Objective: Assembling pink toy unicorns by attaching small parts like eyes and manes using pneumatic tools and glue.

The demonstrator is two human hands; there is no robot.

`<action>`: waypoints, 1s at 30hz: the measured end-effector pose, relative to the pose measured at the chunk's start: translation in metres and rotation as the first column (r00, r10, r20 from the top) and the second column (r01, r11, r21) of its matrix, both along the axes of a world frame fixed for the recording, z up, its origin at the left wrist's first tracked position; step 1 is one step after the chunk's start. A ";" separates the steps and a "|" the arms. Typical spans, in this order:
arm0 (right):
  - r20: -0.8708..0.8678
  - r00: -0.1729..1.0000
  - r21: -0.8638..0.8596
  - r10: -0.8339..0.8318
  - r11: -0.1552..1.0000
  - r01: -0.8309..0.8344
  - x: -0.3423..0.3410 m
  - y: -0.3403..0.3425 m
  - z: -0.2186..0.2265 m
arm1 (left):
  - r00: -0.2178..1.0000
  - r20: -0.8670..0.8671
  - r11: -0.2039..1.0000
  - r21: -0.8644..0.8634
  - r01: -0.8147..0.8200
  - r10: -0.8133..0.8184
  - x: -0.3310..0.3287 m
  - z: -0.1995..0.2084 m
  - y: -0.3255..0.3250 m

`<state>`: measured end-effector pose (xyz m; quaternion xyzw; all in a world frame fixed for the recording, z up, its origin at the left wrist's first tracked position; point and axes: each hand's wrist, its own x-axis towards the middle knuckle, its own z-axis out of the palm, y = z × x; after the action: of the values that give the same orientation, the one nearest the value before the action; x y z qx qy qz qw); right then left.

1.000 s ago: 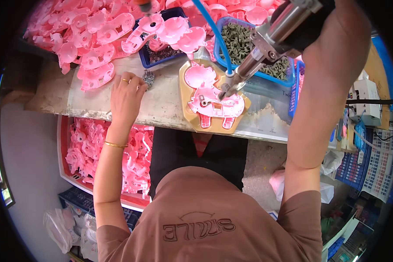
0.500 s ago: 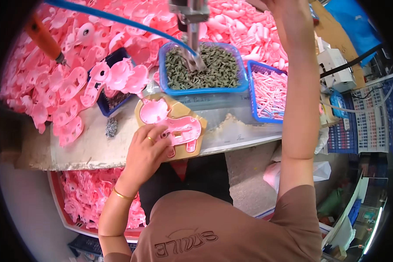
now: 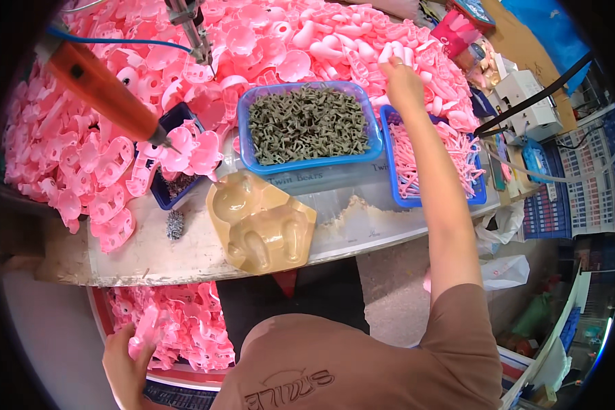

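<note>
Head view: table [image 3: 184, 256] at centre.
Left hand [image 3: 126, 352]: 7 o'clock, gripping pink part [image 3: 147, 335] over bin [image 3: 123, 328].
Right hand [image 3: 402, 80]: 1 o'clock, fingers closing on pink pile [image 3: 335, 41].
Mould [image 3: 261, 222]: empty, centre.

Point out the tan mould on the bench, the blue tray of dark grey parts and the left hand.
tan mould [image 3: 261, 224]: head view, on its hollowed middle.
blue tray of dark grey parts [image 3: 306, 166]: head view, on its near rim.
left hand [image 3: 124, 355]: head view, on its back.
</note>
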<state>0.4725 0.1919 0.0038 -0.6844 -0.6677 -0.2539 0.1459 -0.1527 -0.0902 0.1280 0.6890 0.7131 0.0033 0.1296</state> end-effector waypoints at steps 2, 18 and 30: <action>-0.059 0.998 0.058 0.004 0.998 -0.001 0.005 -0.006 0.009 | 0.999 -0.038 0.998 -0.066 0.000 -0.003 -0.005 -0.007 -0.001; -0.989 0.143 -0.115 0.048 0.374 -0.920 -0.165 -0.156 0.054 | 0.428 0.456 0.622 0.636 0.456 -0.780 0.220 -0.096 0.100; -0.553 0.797 0.193 0.243 0.968 -0.161 -0.081 0.080 0.026 | 0.548 0.467 0.708 0.578 0.405 -0.694 0.185 -0.106 0.069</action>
<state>0.3914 0.2721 0.0298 -0.6421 -0.6432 -0.0645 0.4121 0.0325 -0.0217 0.0223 0.8439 0.3425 0.3498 0.2194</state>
